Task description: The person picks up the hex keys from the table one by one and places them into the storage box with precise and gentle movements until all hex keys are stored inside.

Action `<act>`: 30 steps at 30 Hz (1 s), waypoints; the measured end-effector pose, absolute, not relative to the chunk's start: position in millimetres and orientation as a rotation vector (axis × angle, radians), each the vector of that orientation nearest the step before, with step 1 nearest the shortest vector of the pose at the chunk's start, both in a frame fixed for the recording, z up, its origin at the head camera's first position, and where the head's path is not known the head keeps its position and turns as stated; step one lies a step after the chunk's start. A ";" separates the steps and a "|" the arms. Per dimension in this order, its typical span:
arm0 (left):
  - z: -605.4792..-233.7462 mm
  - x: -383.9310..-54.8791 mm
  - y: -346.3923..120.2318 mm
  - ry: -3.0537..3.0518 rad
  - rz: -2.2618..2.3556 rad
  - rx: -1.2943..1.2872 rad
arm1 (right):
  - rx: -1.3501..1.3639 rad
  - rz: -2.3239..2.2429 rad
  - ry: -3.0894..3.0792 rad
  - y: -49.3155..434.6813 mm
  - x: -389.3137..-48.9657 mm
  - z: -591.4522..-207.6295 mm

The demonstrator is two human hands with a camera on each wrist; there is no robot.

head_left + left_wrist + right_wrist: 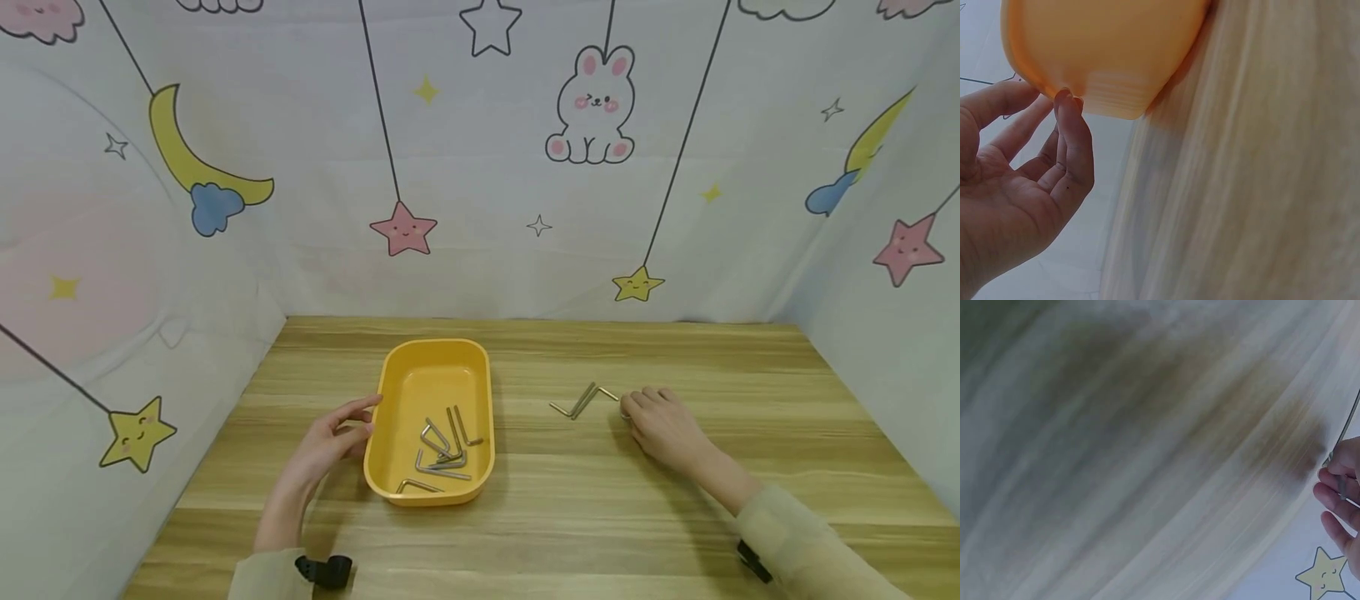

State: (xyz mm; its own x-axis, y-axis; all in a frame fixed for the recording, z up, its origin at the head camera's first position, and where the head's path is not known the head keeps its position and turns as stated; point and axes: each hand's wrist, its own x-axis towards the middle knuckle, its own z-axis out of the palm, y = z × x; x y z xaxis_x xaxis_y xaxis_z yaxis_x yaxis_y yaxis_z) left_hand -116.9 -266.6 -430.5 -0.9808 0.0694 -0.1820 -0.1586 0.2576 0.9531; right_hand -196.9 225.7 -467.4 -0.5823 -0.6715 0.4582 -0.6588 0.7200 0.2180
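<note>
A yellow tray (431, 358) stands left of the middle of the table, with several L-shaped hex keys (442, 475) lying loose inside. At its left side my left hand (326, 446) touches the rim and outer wall with its fingertips; the left wrist view shows the fingers (1075, 140) against the tray's wall (1110, 50). To the right of the tray, two hex keys (583, 400) lie close together on the wood. Just beside them my right hand (663, 425) rests low at the table, pinching a metal hex key (1342, 428), mostly hidden by the fingers.
The wood-grain table (555, 533) runs back to a white cloth backdrop (487, 275) printed with stars, moons and a rabbit. More of this cloth hangs at the left and right sides. Dark wrist cameras (330, 572) sit at both sleeves.
</note>
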 end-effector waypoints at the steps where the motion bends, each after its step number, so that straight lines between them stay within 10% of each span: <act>1: -431.2 -116.9 -266.6 2.338 1.803 -0.085 | 1.011 -0.028 -2.412 225.6 -196.4 -467.6; 30: -428.9 -116.2 -266.6 2.309 1.824 -0.085 | 1.014 0.221 -2.432 198.6 -185.0 -451.9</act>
